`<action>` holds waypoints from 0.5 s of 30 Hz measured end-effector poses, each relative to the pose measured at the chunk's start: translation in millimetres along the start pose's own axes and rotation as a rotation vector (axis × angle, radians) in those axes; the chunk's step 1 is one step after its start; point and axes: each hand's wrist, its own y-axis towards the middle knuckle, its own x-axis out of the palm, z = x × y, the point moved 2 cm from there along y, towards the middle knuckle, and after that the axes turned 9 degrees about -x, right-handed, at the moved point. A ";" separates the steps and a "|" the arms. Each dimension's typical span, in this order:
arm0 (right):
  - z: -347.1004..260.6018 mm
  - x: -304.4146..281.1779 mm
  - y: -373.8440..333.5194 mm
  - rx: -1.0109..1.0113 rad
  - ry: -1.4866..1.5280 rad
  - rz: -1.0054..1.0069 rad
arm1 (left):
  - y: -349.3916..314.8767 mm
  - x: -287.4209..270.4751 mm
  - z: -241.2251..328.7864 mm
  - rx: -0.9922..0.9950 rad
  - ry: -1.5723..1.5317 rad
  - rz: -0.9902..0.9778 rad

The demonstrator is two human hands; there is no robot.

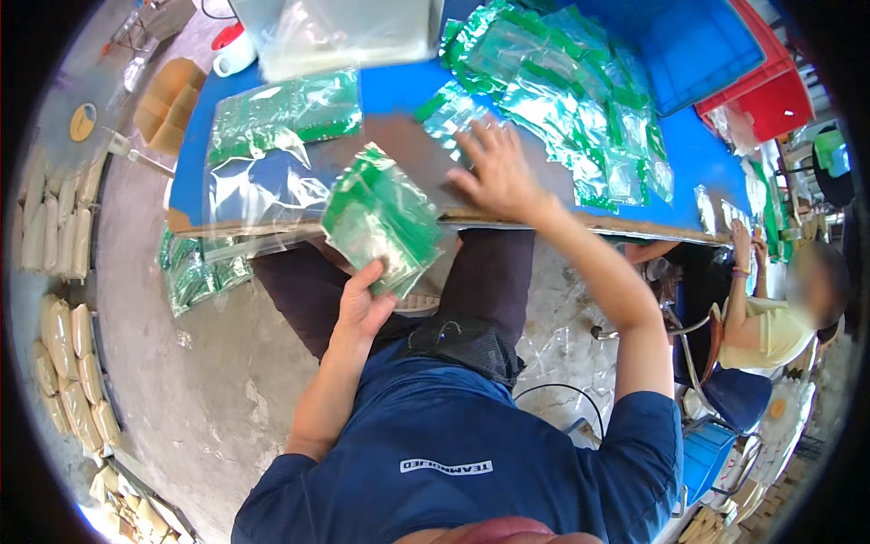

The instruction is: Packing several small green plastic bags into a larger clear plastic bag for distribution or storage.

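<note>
The left hand [366, 304] grips a green stack [376, 213], thumb on top; the stack juts forward from that grip toward the table [698, 172]. Beyond and right of the grip, the right hand [500, 172] spreads its fingers wide near a packet [446, 113]; contact cannot be told. A pile [580, 100] lies farther right, bags [290, 109] ahead-left.

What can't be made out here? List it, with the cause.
All in the head view:
Left hand: most fingers, hidden behind the green-and-clear packets it holds.
Right hand: its palm, hidden by the back of the hand.
Piled packets: lower ones, covered by those above.
Blue crate: cut off by the upper edge.
</note>
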 end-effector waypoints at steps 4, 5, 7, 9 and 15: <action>-60.2 -31.2 -12.2 -0.060 0.381 -0.018 | -4.1 5.6 -2.4 0.018 -0.014 0.010; -61.6 -30.7 -10.7 -0.082 0.472 -0.037 | -2.4 10.3 -2.7 0.006 -0.014 0.003; -58.6 -24.3 -15.5 -0.094 0.649 -0.054 | -1.3 18.7 -2.8 0.054 0.083 0.066; -48.8 -30.9 -9.9 -0.123 0.820 -0.057 | 0.2 25.6 -5.0 0.065 0.118 0.070; 59.7 -23.4 -14.9 0.244 -0.149 0.090 | -1.8 16.9 -11.2 -0.026 0.130 0.081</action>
